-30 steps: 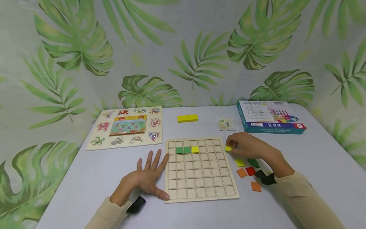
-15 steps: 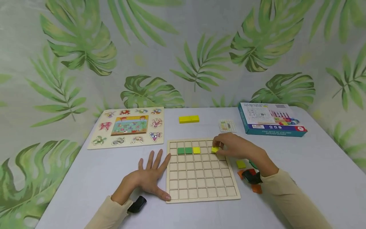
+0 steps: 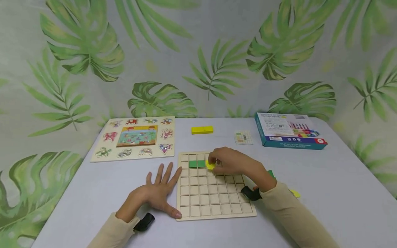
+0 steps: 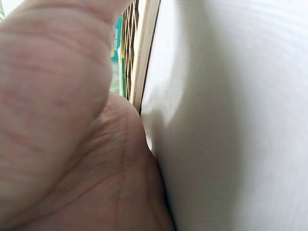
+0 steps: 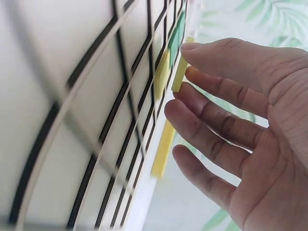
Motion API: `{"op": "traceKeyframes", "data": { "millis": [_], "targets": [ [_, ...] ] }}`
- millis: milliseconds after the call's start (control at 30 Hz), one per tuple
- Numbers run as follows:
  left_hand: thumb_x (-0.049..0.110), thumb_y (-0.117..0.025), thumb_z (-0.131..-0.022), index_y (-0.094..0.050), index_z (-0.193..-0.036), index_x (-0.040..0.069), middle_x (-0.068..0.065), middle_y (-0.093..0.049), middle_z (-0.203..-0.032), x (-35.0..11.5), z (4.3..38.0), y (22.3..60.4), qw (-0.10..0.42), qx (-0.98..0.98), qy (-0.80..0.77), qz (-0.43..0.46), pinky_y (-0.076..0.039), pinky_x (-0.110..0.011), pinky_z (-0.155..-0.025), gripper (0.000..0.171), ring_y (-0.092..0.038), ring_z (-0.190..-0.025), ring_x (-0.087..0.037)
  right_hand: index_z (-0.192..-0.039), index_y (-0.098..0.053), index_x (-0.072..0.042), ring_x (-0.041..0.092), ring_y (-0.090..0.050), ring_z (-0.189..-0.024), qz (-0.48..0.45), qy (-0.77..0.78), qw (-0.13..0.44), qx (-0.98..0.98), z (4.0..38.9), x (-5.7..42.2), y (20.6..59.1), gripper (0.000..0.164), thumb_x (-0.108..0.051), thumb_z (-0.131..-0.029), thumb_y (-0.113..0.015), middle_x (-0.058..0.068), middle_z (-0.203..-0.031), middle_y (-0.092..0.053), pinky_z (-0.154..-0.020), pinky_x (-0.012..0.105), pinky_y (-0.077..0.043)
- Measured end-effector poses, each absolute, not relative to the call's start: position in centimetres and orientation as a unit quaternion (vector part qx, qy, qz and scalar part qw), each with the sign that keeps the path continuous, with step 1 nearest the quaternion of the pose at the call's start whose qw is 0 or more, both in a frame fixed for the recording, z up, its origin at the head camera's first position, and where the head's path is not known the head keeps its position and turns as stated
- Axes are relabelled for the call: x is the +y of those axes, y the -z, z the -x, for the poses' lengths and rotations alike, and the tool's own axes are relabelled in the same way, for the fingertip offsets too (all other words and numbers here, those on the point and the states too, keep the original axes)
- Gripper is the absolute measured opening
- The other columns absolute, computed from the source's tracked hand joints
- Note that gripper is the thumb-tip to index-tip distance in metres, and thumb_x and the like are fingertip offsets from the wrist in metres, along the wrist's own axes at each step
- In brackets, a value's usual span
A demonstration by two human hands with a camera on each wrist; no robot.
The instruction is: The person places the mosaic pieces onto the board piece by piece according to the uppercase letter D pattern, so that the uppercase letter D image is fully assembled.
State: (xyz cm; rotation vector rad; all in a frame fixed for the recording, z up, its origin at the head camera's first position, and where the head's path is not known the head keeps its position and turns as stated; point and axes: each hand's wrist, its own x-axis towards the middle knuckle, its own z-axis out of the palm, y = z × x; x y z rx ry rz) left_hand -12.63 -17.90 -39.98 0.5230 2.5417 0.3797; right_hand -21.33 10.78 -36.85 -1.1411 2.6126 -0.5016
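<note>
A wooden grid board (image 3: pixel 203 200) lies on the table, with two green tiles (image 3: pixel 193 164) side by side in its second row. My right hand (image 3: pixel 231 161) pinches a yellow square tile (image 5: pixel 183 72) between thumb and fingertips, close over that row. In the right wrist view, another yellow tile (image 5: pixel 162 79) sits in the grid beside the green ones, just beyond the held tile. My left hand (image 3: pixel 159 194) is spread flat at the board's left edge, thumb at the near-left corner and a fingertip at the side. The left wrist view shows mostly palm and thumb.
Loose tiles lie right of the board, partly hidden by the right forearm: a green piece (image 3: pixel 271 173) and a yellow tile (image 3: pixel 295 193) show. Behind stand a yellow block (image 3: pixel 202 130), a small pattern card (image 3: pixel 243 137) and a boxed bead set (image 3: pixel 291 132). A sea-animal puzzle (image 3: pixel 107 153) lies back left.
My right hand has carried the yellow tile leftward, from beside the board's right edge to over the second row by the green tiles. The left hand has stayed in place.
</note>
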Motion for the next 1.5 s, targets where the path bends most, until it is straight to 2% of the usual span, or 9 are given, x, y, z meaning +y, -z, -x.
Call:
{"op": "traceKeyframes", "data": {
  "millis": [233,433,667,833,1033,1267,1500],
  "targets": [
    [0.081,-0.076,-0.061,0.012,-0.161,0.022,-0.017,0.024,-0.165,-18.1,12.7,40.2,0.261,0.932,-0.152,-0.202,0.012,-0.077,-0.108,0.145,0.026,-0.148,-0.046,-0.101,-0.070,-0.016,0.013,-0.061,-0.086,0.426,0.141,0.105,0.888,21.1,8.7,37.2,0.009,-0.020,-0.093,-0.071,-0.004,-0.098,-0.067,-0.079,0.029,-0.052],
    [0.089,-0.071,-0.056,0.014,-0.160,0.027,-0.016,0.024,-0.165,-18.4,12.8,40.8,0.257,0.932,-0.157,-0.203,0.013,-0.078,-0.107,0.148,0.026,-0.148,-0.046,-0.102,-0.070,-0.013,0.014,-0.062,-0.088,0.446,0.136,0.099,0.879,20.9,7.4,37.3,0.011,-0.016,-0.092,-0.072,-0.001,-0.099,-0.068,-0.079,0.029,-0.053],
    [0.092,-0.068,-0.052,0.017,-0.159,0.030,-0.009,0.030,-0.164,-18.4,12.9,41.5,0.261,0.933,-0.146,-0.199,0.015,-0.075,-0.109,0.150,0.032,-0.147,-0.040,-0.104,-0.070,-0.013,0.009,-0.055,-0.082,0.452,0.103,0.108,0.879,20.6,5.7,37.6,0.013,-0.015,-0.091,-0.071,-0.003,-0.099,-0.067,-0.078,0.027,-0.050],
    [0.091,-0.069,-0.052,0.015,-0.160,0.029,-0.011,0.028,-0.164,-18.3,12.9,41.7,0.254,0.935,-0.150,-0.197,0.015,-0.076,-0.108,0.150,0.031,-0.147,-0.041,-0.105,-0.070,-0.015,0.008,-0.057,-0.086,0.448,0.082,0.105,0.884,20.5,5.1,37.7,0.014,-0.018,-0.091,-0.072,-0.005,-0.101,-0.067,-0.082,0.029,-0.052],
    [0.091,-0.069,-0.052,0.014,-0.160,0.027,-0.011,0.027,-0.165,-18.4,12.9,41.8,0.259,0.934,-0.153,-0.194,0.016,-0.074,-0.109,0.151,0.032,-0.147,-0.040,-0.105,-0.071,-0.013,0.011,-0.060,-0.087,0.454,0.097,0.105,0.880,20.3,4.8,37.6,0.015,-0.017,-0.091,-0.074,-0.002,-0.101,-0.067,-0.081,0.028,-0.053],
    [0.090,-0.069,-0.056,0.015,-0.160,0.027,-0.015,0.026,-0.165,-18.4,12.7,40.7,0.264,0.930,-0.155,-0.204,0.013,-0.077,-0.108,0.148,0.029,-0.148,-0.044,-0.106,-0.072,-0.015,0.011,-0.062,-0.091,0.443,0.095,0.100,0.886,20.1,4.7,37.5,0.018,-0.019,-0.090,-0.077,-0.002,-0.103,-0.067,-0.084,0.031,-0.054],
    [0.082,-0.074,-0.061,0.011,-0.161,0.022,-0.017,0.022,-0.166,-18.2,12.5,39.8,0.264,0.934,-0.138,-0.195,0.008,-0.078,-0.109,0.145,0.024,-0.149,-0.046,-0.101,-0.072,-0.019,0.010,-0.060,-0.087,0.411,0.079,0.101,0.902,20.2,4.0,37.2,0.019,-0.023,-0.085,-0.082,-0.005,-0.098,-0.065,-0.074,0.031,-0.054]
  ]
}}
